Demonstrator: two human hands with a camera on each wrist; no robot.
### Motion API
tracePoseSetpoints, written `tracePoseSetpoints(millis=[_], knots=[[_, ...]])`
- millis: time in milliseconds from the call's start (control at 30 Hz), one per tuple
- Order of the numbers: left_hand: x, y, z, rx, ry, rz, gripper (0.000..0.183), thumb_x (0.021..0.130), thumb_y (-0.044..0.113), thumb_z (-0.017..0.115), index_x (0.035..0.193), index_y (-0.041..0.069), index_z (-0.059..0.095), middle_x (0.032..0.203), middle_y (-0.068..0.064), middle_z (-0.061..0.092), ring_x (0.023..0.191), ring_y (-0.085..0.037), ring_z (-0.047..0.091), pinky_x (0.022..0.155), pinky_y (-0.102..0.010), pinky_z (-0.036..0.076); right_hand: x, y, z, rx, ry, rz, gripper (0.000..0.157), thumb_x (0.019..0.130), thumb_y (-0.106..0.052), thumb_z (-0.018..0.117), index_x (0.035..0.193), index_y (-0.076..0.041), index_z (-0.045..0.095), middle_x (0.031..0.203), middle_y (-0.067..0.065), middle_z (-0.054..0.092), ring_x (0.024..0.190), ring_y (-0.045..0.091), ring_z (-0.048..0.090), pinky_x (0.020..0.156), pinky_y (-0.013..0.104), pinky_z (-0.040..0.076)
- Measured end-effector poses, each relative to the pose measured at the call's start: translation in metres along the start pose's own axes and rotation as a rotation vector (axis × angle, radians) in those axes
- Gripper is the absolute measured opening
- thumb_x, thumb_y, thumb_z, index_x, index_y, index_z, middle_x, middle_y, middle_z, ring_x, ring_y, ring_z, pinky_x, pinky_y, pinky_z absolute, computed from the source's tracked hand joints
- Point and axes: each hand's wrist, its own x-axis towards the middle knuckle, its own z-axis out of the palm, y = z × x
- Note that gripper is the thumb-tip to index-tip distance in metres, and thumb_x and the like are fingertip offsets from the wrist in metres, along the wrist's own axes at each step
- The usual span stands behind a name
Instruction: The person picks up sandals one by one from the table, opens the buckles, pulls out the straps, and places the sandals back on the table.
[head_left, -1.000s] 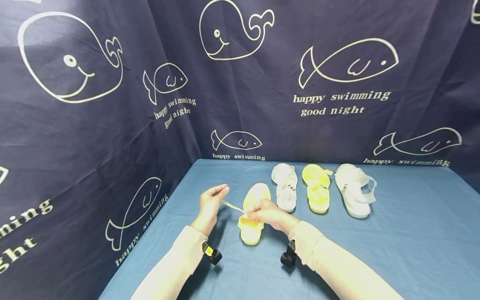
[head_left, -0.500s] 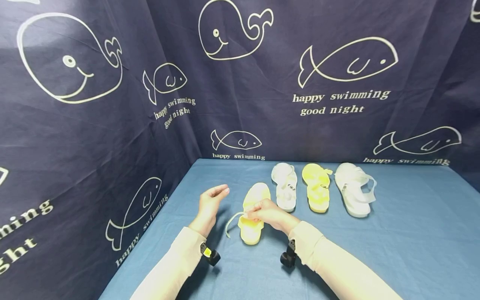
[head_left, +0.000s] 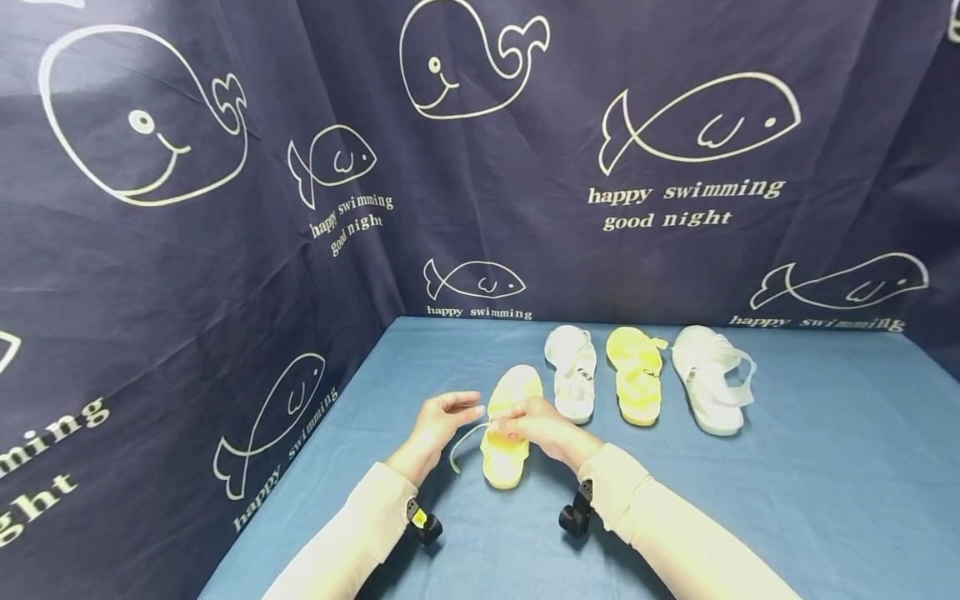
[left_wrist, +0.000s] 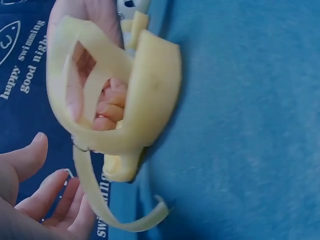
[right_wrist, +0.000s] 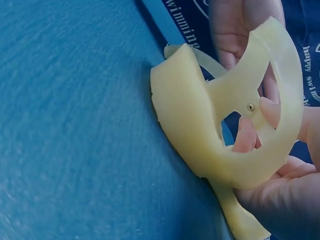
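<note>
A pale yellow sandal [head_left: 505,464] lies upright on the blue cloth between my hands. My right hand [head_left: 542,427] holds it by the upper, thumb and fingers reaching through the openings near a small rivet [right_wrist: 251,107] in the right wrist view. From its left side the thin back strap [head_left: 457,450] hangs loose and curves down, its end free, as the left wrist view shows along the strap [left_wrist: 89,185]. Close to where that strap joins is my left hand [head_left: 444,423], fingers relaxed, holding nothing. The right hand hides part of the sandal's middle in the head view.
Behind and to the right stand a white sandal [head_left: 573,375], a second yellow sandal [head_left: 637,383] and a larger white sandal [head_left: 708,383] in a row. A dark printed curtain [head_left: 480,183] rises along the back and left of the blue table cloth [head_left: 787,500].
The strap, earlier stretched toward my left hand, has dropped loose and curled down. My left hand has since moved right and slightly nearer, toward the sandal. The right hand keeps its hold.
</note>
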Motion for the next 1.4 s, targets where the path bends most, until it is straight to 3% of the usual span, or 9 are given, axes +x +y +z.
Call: tracePoseSetpoints(millis=[233,367,600,733,967,1233,1400], knots=[[-0.001,-0.008,0.007,-0.009,-0.087,0.003,0.033,0.085,0.013,0.074,0.114,-0.003,0.069,0.103,-0.013,0.073,0.09,-0.012,0.067,0.084,-0.029,0.056,0.002,0.003,-0.009,0.015,-0.033,-0.014,0.03,0.085,-0.011,0.072,0.107,0.009,0.069,0.093,0.008,0.074,0.076,0.012,0.064,0.075,0.027,0.054],[0.001,-0.008,0.009,-0.023,-0.122,-0.009,0.031,0.085,0.014,0.074,0.11,-0.002,0.07,0.103,-0.013,0.073,0.091,-0.014,0.068,0.085,-0.031,0.056,0.0,-0.001,-0.015,-0.033,-0.023,-0.034,0.029,0.083,-0.013,0.075,0.104,0.007,0.071,0.084,0.006,0.074,0.071,0.011,0.064,0.071,0.028,0.055],[0.002,-0.006,0.008,0.084,-0.152,0.008,0.026,0.082,0.018,0.077,0.102,0.002,0.074,0.101,-0.009,0.074,0.09,-0.012,0.066,0.083,-0.029,0.054,-0.002,-0.013,-0.019,-0.159,-0.019,-0.057,0.02,0.083,-0.009,0.074,0.094,0.007,0.073,0.066,0.003,0.068,0.061,0.011,0.06,0.064,0.028,0.054],[0.004,-0.004,0.007,0.114,-0.176,0.012,0.024,0.081,0.018,0.078,0.099,0.002,0.075,0.096,-0.007,0.075,0.083,-0.007,0.063,0.077,-0.023,0.052,0.001,-0.016,-0.021,-0.188,-0.062,-0.044,0.022,0.083,-0.009,0.074,0.096,0.008,0.073,0.071,0.004,0.07,0.06,0.01,0.06,0.064,0.026,0.054],[0.011,-0.002,0.004,0.229,-0.215,0.053,0.021,0.082,0.015,0.077,0.096,-0.001,0.075,0.089,-0.009,0.074,0.074,-0.007,0.062,0.072,-0.024,0.054,0.002,-0.02,-0.023,-0.215,-0.104,-0.029,0.022,0.083,-0.01,0.073,0.096,0.008,0.073,0.072,0.002,0.068,0.061,0.01,0.059,0.064,0.026,0.054],[0.015,0.001,-0.003,0.226,-0.319,0.032,0.025,0.085,0.014,0.074,0.102,-0.004,0.072,0.095,-0.013,0.074,0.08,-0.01,0.066,0.08,-0.028,0.055,0.002,-0.02,-0.023,-0.215,-0.087,-0.007,0.022,0.083,-0.011,0.074,0.095,0.007,0.073,0.072,0.001,0.069,0.06,0.009,0.059,0.064,0.027,0.055],[0.018,0.002,-0.008,0.25,-0.367,0.024,0.024,0.085,0.015,0.074,0.101,-0.003,0.073,0.09,-0.009,0.074,0.073,-0.008,0.064,0.076,-0.026,0.055,0.001,-0.02,-0.023,-0.197,-0.091,-0.007,0.021,0.085,-0.009,0.072,0.096,0.008,0.072,0.068,-0.002,0.066,0.059,0.008,0.058,0.064,0.027,0.054]])
